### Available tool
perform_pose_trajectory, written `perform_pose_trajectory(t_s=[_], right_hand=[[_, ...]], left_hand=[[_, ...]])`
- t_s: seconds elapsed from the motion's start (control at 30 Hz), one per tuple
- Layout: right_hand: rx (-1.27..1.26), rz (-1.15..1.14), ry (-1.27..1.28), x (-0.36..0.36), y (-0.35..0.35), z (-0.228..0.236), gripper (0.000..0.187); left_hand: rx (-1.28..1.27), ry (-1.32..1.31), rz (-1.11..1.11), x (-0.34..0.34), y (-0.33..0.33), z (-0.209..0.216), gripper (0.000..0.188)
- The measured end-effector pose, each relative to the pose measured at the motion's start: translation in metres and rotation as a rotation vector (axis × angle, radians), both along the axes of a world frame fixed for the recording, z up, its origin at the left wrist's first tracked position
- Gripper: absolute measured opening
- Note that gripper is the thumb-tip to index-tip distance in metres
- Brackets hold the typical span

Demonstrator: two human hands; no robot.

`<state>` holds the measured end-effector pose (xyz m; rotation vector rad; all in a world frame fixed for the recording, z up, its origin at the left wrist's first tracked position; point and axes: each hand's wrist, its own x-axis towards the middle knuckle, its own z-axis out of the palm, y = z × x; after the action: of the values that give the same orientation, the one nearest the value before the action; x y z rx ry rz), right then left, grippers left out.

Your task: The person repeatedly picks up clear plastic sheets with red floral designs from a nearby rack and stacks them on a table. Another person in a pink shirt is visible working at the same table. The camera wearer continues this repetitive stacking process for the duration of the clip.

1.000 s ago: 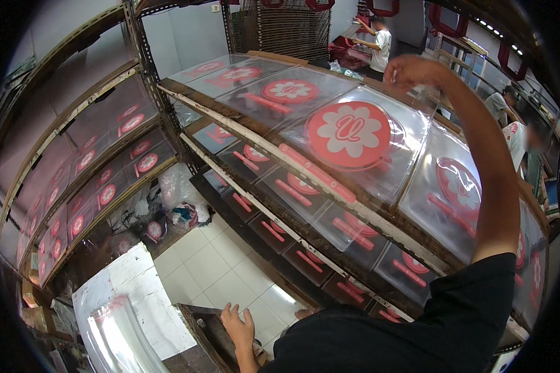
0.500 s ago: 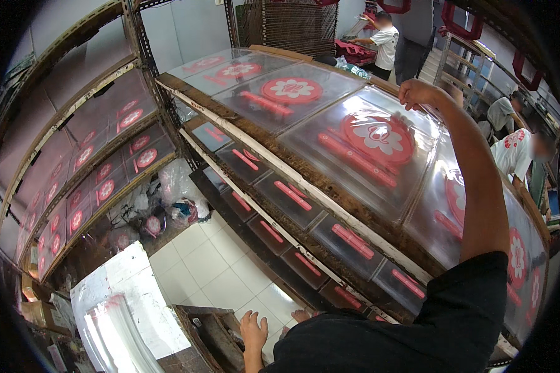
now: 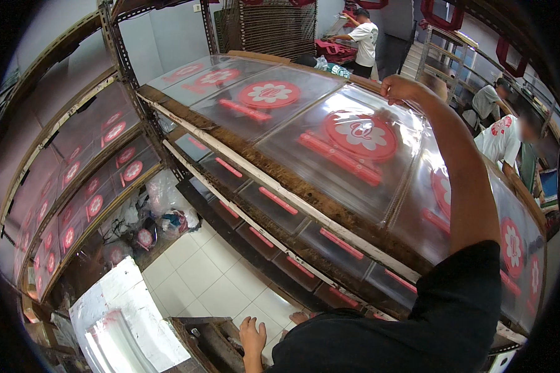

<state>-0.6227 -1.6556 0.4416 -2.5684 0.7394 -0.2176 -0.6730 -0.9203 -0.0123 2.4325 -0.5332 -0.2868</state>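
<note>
I wear a black shirt (image 3: 379, 339), its short sleeve (image 3: 463, 286) cut wide; my right forearm (image 3: 463, 168), right hand (image 3: 401, 90) and left hand (image 3: 252, 336) are bare.

Right hand (image 3: 402, 89) far forward (left hand (image 3: 252, 337) low)

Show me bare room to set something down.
Bare: white square floor tiles between the rack's lower shelves and the smudged white board; also that board's upper part, beyond the glossy clear sheets. Crowded: the brown wooden top shelf near the right hand, largely covered with clear plastic sheets printed with red-and-white flowers.
</note>
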Motion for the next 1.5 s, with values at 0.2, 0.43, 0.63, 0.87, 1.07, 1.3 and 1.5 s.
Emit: perform_pose_trajectory(t_s=[0.2,0.43,0.63,0.87,1.07,1.3,1.5], right_hand=[[-0.227,-0.019,0.044,0.009,-0.036,-0.015,0.011],[-0.416,-0.035,-0.037,0.024,-0.013,-0.023,0.012],[-0.558,0.024,0.075,0.014,-0.032,-0.029,0.011],[-0.602,0.201,0.072,0.014,-0.043,-0.029,0.019],[-0.544,0.222,0.069,0.018,-0.035,-0.026,0.010],[-0.671,0.049,0.067,0.020,0.006,0.007,0.010],[-0.563,0.420,-0.180,0.054,0.122,0.066,0.021]], left_hand=[[0.007,0.017,-0.023,-0.005,0.003,-0.008,0.039],[0.017,0.000,0.005,-0.013,0.010,-0.010,0.038],[-0.006,0.001,-0.022,-0.011,0.007,-0.022,0.038],[-0.001,0.014,-0.011,-0.015,0.006,-0.022,0.039],[-0.008,0.034,-0.010,-0.018,0.004,-0.015,0.038],[-0.053,-0.043,-0.017,-0.021,0.008,-0.010,0.037],[-0.176,-0.063,0.045,-0.023,0.014,0.007,0.034]])
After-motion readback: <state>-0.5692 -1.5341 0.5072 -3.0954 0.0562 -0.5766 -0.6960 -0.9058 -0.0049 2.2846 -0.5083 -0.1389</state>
